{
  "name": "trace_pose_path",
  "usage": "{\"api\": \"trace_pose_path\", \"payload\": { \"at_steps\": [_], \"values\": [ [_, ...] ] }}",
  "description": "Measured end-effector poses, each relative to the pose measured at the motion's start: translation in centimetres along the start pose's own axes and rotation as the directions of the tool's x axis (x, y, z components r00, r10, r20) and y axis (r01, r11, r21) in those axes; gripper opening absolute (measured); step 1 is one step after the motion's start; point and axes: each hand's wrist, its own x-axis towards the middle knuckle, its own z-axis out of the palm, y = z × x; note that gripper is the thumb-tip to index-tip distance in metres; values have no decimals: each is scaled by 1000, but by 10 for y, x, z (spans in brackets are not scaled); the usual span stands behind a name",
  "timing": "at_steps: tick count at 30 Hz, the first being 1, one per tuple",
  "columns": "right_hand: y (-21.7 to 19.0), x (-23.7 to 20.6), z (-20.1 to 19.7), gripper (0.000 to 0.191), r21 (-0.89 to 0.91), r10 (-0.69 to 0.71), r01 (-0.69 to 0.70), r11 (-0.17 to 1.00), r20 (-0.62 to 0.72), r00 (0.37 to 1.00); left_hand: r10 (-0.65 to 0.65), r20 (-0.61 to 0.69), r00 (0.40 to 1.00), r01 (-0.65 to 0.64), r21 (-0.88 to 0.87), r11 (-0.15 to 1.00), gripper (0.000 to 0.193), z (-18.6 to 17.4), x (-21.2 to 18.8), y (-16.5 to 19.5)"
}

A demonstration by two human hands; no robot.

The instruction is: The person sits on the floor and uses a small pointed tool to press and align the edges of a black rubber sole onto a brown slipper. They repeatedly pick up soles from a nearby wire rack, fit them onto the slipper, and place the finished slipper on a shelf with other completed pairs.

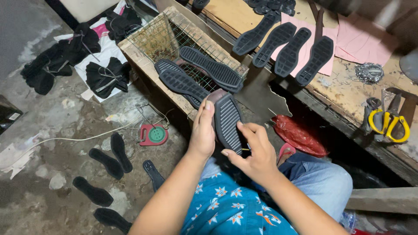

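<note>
I hold a shoe with a black ribbed rubber sole (227, 121) facing up, in front of my lap. My left hand (203, 129) grips its left side, thumb pressed at the toe end. My right hand (256, 149) holds its right edge near the heel, fingers curled against the sole. Just beyond the shoe, three more black soles (183, 82) lie on a wire mesh over a wooden crate (143, 41).
Several black soles (287, 50) rest on pink paper on the wooden bench (348, 93) at the right, with yellow-handled scissors (387, 124). Several insoles (106, 163), a red round device (154, 135) and a cord lie on the concrete floor. A red bag (300, 135) sits under the bench.
</note>
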Motion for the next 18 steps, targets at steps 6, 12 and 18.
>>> {"api": "trace_pose_path", "payload": {
  "at_steps": [6, 12, 18],
  "values": [
    [0, -3, 2, 79, -41, -38, 37, 998, -30, 999, 3, -9, 1000, -3, 25, 1000, 50, 2, -6, -2],
    [0, -3, 3, 79, -45, -65, 64, 997, -29, 997, 24, 3, 1000, -24, 70, 997, 52, 0, -7, -1],
    [-1, 1, 4, 77, -92, -48, 48, 995, 2, 999, 69, 5, 998, -69, 116, 991, 47, 1, -7, 1]
  ]
}}
